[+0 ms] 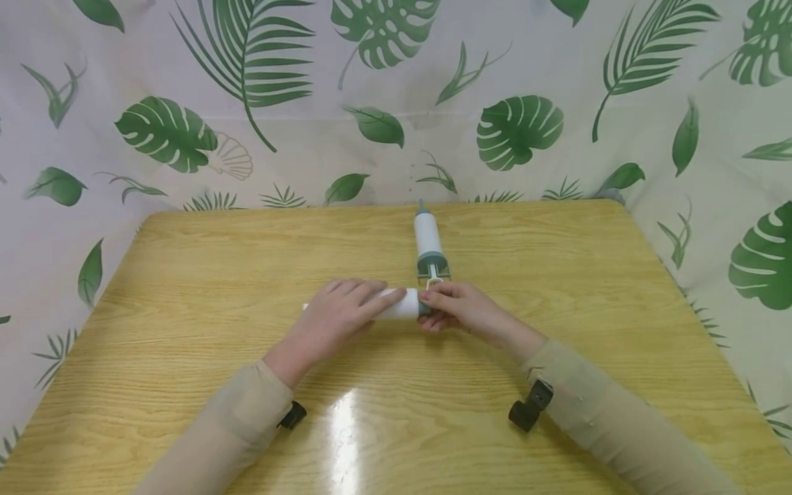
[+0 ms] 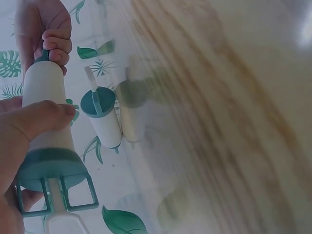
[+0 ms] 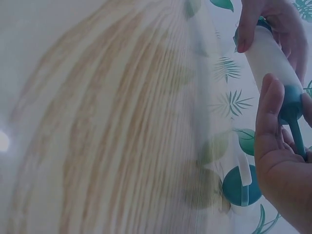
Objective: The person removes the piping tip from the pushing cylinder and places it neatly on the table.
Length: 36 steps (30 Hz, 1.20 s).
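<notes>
A white cylinder with teal ends (image 1: 399,304) (image 2: 45,87) (image 3: 274,61), shaped like a large syringe, is held sideways between both hands. My left hand (image 1: 334,317) (image 2: 24,131) grips the barrel close to the wide teal collar and its open side loops, thumb laid along the white part. A pale plunger handle sticks out past that collar in the left wrist view. At the other end, my right hand (image 1: 467,313) (image 3: 280,151) pinches the teal tip piece and narrow nozzle, its fingers partly covering them.
A second white and teal syringe-shaped tool (image 1: 428,234) (image 2: 108,129) (image 3: 241,187) lies just beyond the hands, nozzle toward the far edge of the wooden table (image 1: 247,254). A leaf-patterned cloth (image 1: 433,158) hangs behind the table.
</notes>
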{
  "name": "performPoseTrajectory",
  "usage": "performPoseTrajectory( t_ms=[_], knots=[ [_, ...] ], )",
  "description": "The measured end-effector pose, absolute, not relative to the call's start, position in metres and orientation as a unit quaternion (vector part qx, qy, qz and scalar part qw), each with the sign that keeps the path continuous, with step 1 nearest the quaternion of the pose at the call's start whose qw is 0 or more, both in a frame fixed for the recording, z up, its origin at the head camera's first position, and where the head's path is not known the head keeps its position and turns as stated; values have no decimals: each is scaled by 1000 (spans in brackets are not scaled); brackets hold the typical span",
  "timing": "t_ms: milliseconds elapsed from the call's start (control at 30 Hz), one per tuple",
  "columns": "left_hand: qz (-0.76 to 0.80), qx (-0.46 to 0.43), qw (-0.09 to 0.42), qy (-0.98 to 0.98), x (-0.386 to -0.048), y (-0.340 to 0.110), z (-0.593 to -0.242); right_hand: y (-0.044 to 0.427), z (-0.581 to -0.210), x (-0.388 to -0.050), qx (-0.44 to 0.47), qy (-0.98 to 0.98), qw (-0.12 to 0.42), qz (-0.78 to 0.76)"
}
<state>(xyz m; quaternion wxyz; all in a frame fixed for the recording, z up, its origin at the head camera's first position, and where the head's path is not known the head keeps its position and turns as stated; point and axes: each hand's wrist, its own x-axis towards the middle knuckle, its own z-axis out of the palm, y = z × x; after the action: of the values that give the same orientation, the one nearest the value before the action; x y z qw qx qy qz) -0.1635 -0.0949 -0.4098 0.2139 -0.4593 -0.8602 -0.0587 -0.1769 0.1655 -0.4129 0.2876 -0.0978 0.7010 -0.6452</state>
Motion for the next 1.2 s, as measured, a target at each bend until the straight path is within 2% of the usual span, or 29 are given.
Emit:
performPoseTrajectory(
  t_ms=[567, 867, 1200],
  knots=[
    [-73, -496, 225, -836, -172, -93, -408, 174, -415, -175, -117, 727, 269, -621],
    [-107, -495, 149, -850, -170, -95, -404, 175, -417, -173, -174, 798, 187, -545],
    [-131, -492, 141, -849, -171, -94, -407, 172, -420, -170, -177, 796, 165, -554]
  ],
)
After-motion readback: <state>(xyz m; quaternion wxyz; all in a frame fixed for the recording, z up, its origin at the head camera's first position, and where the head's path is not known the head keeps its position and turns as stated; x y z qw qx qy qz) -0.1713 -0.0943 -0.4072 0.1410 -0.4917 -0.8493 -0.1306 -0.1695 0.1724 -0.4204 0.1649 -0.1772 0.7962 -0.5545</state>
